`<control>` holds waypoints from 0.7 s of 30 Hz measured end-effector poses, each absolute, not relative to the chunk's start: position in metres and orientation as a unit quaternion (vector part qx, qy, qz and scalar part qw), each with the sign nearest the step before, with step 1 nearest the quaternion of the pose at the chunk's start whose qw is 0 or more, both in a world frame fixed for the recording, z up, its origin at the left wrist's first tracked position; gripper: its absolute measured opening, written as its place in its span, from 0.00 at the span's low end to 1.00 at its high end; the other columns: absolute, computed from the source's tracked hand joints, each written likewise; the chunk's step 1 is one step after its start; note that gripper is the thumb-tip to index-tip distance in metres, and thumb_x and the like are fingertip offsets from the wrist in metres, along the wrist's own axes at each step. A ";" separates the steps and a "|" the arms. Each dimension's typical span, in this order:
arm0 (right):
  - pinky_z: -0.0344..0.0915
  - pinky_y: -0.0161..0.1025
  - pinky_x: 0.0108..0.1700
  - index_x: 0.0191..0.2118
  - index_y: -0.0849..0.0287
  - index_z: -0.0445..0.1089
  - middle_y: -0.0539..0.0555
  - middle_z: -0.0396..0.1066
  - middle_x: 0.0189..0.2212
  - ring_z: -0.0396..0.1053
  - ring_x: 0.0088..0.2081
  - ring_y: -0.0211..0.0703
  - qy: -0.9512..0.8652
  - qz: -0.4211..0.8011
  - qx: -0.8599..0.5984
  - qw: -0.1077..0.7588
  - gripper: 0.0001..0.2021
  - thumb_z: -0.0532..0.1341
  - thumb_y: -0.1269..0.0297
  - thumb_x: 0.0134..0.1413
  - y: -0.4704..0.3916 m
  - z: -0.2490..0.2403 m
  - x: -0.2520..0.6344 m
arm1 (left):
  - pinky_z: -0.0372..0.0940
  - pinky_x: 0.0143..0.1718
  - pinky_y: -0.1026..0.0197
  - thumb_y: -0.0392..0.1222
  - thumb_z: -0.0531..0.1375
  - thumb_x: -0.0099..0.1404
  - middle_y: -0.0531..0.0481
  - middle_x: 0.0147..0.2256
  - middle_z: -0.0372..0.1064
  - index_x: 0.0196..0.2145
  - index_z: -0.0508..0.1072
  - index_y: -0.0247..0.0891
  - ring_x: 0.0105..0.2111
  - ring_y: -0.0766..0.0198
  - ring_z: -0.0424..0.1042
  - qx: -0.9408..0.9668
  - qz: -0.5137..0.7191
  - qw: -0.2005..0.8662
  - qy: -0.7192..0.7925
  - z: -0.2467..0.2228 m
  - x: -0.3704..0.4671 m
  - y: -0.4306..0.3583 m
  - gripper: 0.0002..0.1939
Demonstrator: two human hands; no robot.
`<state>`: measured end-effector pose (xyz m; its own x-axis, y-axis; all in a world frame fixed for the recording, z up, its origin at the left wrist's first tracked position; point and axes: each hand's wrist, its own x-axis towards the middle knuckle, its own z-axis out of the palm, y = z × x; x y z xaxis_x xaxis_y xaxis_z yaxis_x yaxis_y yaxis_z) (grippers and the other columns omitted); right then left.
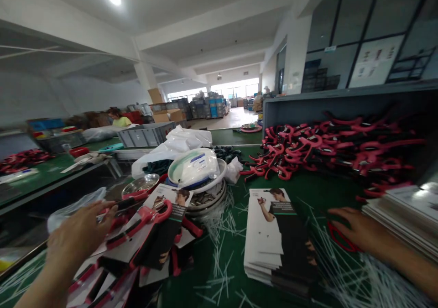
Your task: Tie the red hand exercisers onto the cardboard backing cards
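Note:
My left hand is closed on a pink-and-black hand grip exerciser over a pile of them at the left. Several in that pile lie with printed cards. My right hand is at the right, its fingers curled at a red loop handle that looks like scissors; the blades cannot be made out. Between my hands stands a stack of black-and-white printed cards. Thin white plastic ties lie scattered over the green tabletop.
A tipped grey bin spills many pink-and-black grips at the back right. Another card stack is by my right forearm. Stacked bowls with a plastic bag stand behind the pile. A person is far left.

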<state>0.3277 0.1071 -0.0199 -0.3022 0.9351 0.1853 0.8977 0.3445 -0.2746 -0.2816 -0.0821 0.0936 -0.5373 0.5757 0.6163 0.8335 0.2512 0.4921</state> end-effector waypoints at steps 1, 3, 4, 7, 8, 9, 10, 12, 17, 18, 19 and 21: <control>0.61 0.45 0.51 0.45 0.58 0.72 0.66 0.70 0.46 0.69 0.47 0.55 -0.807 0.057 -0.570 0.146 0.17 0.50 0.64 0.55 0.104 -0.013 0.321 | 0.59 0.49 0.34 0.58 0.58 0.50 0.41 0.42 0.74 0.29 0.76 0.42 0.47 0.37 0.69 -0.480 -0.377 0.179 -0.772 0.090 -0.255 -0.075 0.18; 0.61 0.44 0.50 0.44 0.59 0.72 0.64 0.71 0.45 0.69 0.47 0.53 -0.796 0.055 -0.595 0.101 0.16 0.53 0.65 0.53 0.101 -0.002 0.311 | 0.59 0.54 0.43 0.56 0.56 0.56 0.47 0.48 0.71 0.37 0.76 0.45 0.50 0.47 0.68 -0.575 -0.388 0.127 -0.709 0.072 -0.188 -0.060 0.18; 0.62 0.43 0.47 0.42 0.60 0.73 0.63 0.72 0.43 0.70 0.46 0.53 -0.792 0.053 -0.604 0.067 0.15 0.53 0.66 0.52 0.101 0.000 0.308 | 0.59 0.55 0.46 0.55 0.57 0.56 0.48 0.50 0.70 0.42 0.75 0.46 0.51 0.50 0.68 -0.636 -0.381 0.037 -0.670 0.059 -0.152 -0.053 0.19; 0.63 0.42 0.38 0.31 0.61 0.74 0.63 0.75 0.33 0.72 0.37 0.53 -0.775 0.060 -0.629 -0.017 0.12 0.53 0.68 0.51 0.093 0.002 0.309 | 0.57 0.56 0.46 0.52 0.63 0.52 0.43 0.56 0.64 0.52 0.69 0.45 0.56 0.48 0.62 -0.682 -0.309 -0.206 -0.630 0.010 -0.057 -0.031 0.30; 0.62 0.42 0.36 0.29 0.62 0.74 0.63 0.75 0.31 0.72 0.35 0.53 -0.768 0.062 -0.636 -0.029 0.12 0.53 0.68 0.51 0.087 0.002 0.312 | 0.55 0.57 0.47 0.52 0.63 0.52 0.40 0.57 0.62 0.55 0.66 0.41 0.57 0.48 0.60 -0.674 -0.308 -0.254 -0.622 -0.006 -0.035 -0.022 0.34; 0.62 0.43 0.36 0.28 0.62 0.74 0.63 0.75 0.30 0.73 0.34 0.54 -0.763 0.061 -0.643 -0.034 0.13 0.52 0.68 0.52 0.079 0.001 0.317 | 0.54 0.58 0.48 0.53 0.62 0.53 0.38 0.58 0.60 0.57 0.63 0.38 0.58 0.48 0.59 -0.656 -0.320 -0.284 -0.621 -0.019 -0.019 -0.012 0.36; 0.62 0.44 0.36 0.28 0.62 0.73 0.64 0.75 0.31 0.73 0.35 0.55 -0.756 0.059 -0.650 -0.041 0.13 0.51 0.67 0.53 0.070 0.001 0.322 | 0.54 0.58 0.48 0.53 0.63 0.52 0.35 0.58 0.59 0.58 0.62 0.35 0.58 0.47 0.58 -0.627 -0.336 -0.303 -0.634 -0.029 -0.008 -0.002 0.38; 0.62 0.46 0.37 0.30 0.61 0.73 0.64 0.75 0.33 0.72 0.38 0.58 -0.741 0.055 -0.666 -0.064 0.14 0.51 0.64 0.54 0.048 -0.002 0.334 | 0.58 0.55 0.48 0.54 0.66 0.47 0.32 0.55 0.62 0.56 0.63 0.31 0.55 0.45 0.62 -0.561 -0.373 -0.339 -0.656 -0.041 0.001 0.017 0.42; 0.62 0.47 0.36 0.34 0.60 0.73 0.64 0.75 0.36 0.72 0.39 0.59 -0.707 0.066 -0.696 -0.108 0.14 0.54 0.57 0.54 0.013 -0.020 0.350 | 0.68 0.39 0.58 0.52 0.69 0.45 0.39 0.43 0.73 0.45 0.71 0.34 0.40 0.53 0.74 -0.392 -0.480 -0.504 -0.602 -0.050 -0.006 0.036 0.32; 0.62 0.46 0.36 0.34 0.60 0.73 0.64 0.75 0.35 0.72 0.38 0.59 -0.706 0.069 -0.700 -0.088 0.13 0.54 0.59 0.54 0.012 -0.025 0.350 | 0.69 0.38 0.59 0.53 0.68 0.46 0.41 0.42 0.74 0.44 0.71 0.35 0.39 0.54 0.74 -0.365 -0.499 -0.526 -0.584 -0.051 -0.008 0.034 0.30; 0.61 0.45 0.35 0.32 0.60 0.73 0.64 0.75 0.33 0.72 0.37 0.57 -0.704 0.074 -0.705 -0.056 0.12 0.53 0.62 0.54 0.013 -0.029 0.349 | 0.69 0.37 0.59 0.53 0.68 0.47 0.42 0.41 0.75 0.43 0.71 0.36 0.39 0.55 0.75 -0.346 -0.514 -0.541 -0.569 -0.054 -0.008 0.030 0.28; 0.60 0.43 0.35 0.27 0.60 0.72 0.62 0.75 0.30 0.72 0.34 0.54 -0.694 0.090 -0.714 0.015 0.12 0.52 0.65 0.53 0.017 -0.035 0.347 | 0.69 0.39 0.58 0.53 0.66 0.50 0.44 0.42 0.75 0.44 0.71 0.37 0.41 0.54 0.74 -0.326 -0.539 -0.549 -0.549 -0.059 -0.009 0.021 0.26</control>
